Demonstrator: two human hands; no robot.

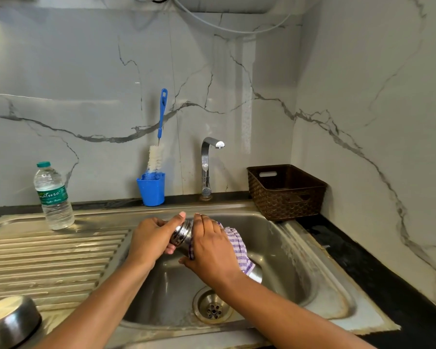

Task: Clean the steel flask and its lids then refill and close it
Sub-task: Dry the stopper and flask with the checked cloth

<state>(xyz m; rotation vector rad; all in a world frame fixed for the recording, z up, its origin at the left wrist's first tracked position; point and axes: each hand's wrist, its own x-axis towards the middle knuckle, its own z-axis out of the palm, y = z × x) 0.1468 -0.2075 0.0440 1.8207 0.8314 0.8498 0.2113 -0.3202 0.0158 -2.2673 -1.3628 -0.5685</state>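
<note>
Over the sink (290, 260), the left hand (150, 239) grips the far end of the flask (183, 233), which lies tilted. The right hand (212, 250) holds a striped cloth (237, 248) wrapped round the flask's body. Behind the sink stand a tap (207, 170) and a blue cup (151, 188) holding a brush (161, 117). A basket (287, 195) sits at the sink's back right corner. On the sink's drainboard are a bottle (53, 197) and a steel bowl (10, 321).

Pretty clearly a home kitchen: steel sink (312, 250) with ribbed drainboard (48, 258), tap (207, 167), marble-look wall tiles (363, 109), and a bottle brush (159, 137) in a blue cup (151, 190).
</note>
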